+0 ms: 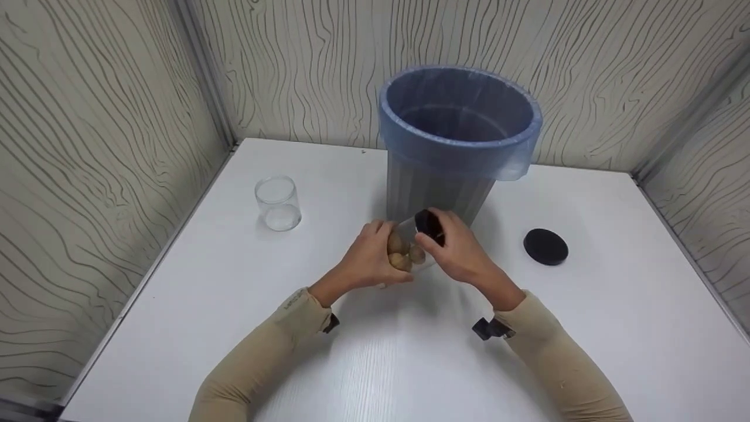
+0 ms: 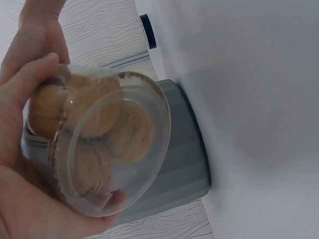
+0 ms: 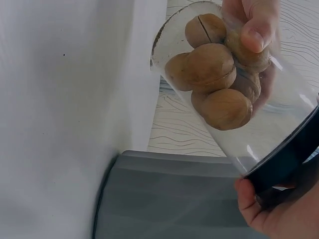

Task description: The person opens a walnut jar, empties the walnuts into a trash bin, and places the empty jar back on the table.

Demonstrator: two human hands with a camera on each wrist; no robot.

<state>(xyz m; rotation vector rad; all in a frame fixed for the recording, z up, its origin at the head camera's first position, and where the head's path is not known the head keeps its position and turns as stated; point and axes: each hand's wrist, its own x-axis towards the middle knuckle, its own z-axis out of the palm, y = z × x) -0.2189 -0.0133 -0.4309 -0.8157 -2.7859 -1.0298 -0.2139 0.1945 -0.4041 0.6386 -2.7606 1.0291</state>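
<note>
My left hand (image 1: 370,255) grips the lower end of a clear jar (image 3: 219,134), held tilted above the table. Several brown, smooth-shelled nuts (image 3: 209,67) lie inside toward its base, one with a dark slit. The jar's clear round base (image 2: 144,184) faces the left wrist view, with dark crumbs around its edge. At the upper end, my right hand (image 1: 463,252) holds the black lid (image 3: 284,154), fingers and thumb curled round its edge. The lid sits against the jar's mouth.
A grey bin (image 1: 433,187) lined with a blue bag (image 1: 457,158) stands just behind my hands. To the left is a lidless clear jar (image 1: 278,205) with nothing in it. A loose black lid (image 1: 545,247) lies on the white table (image 1: 328,375) at right. Patterned panels enclose the table.
</note>
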